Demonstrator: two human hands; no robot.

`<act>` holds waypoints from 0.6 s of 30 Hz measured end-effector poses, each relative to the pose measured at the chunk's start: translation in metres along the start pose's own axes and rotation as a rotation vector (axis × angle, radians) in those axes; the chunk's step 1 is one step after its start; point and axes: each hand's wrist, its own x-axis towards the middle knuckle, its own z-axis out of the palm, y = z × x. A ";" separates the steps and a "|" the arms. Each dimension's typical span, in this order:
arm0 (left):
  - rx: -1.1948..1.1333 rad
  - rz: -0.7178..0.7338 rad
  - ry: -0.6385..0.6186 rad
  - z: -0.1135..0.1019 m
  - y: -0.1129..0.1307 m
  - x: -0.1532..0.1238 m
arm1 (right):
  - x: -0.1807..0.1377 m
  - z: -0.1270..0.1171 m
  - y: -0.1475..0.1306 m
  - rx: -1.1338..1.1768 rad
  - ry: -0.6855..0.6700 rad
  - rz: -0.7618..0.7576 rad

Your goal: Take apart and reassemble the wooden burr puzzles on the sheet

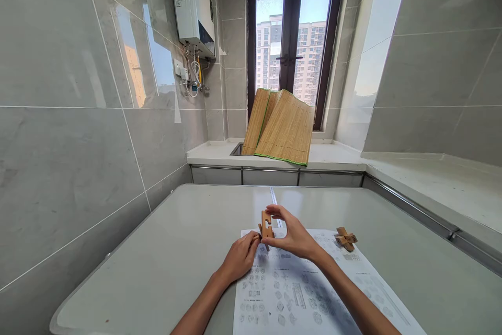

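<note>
Between thumb and fingers my right hand [288, 230] grips a flat wooden puzzle piece [265, 225] with a notched slot, held upright above the paper sheet. My left hand [241, 255] is closed close against it, its fingertips at the lower left of the piece on a second, thinner wooden piece that is mostly hidden. Under both hands lies a large white sheet [282, 293] printed with small diagrams. To the right, on the sheet's upper edge, rests an interlocked cross-shaped wooden puzzle [345, 239].
The pale table [188, 262] reaches back to a white counter [333, 153]. On the counter, woven straw mats [284, 126] lean against the dark-framed window [292, 58]. A water heater [192, 6] hangs on the tiled left wall. A metal rail [415, 215] borders the right side.
</note>
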 end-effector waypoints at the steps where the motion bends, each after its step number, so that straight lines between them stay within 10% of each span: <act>1: 0.009 0.006 -0.003 0.000 -0.001 -0.001 | 0.000 0.001 0.000 -0.010 -0.028 -0.002; 18: 0.125 0.041 -0.049 0.004 -0.001 -0.004 | 0.001 0.002 0.012 -0.058 -0.217 0.066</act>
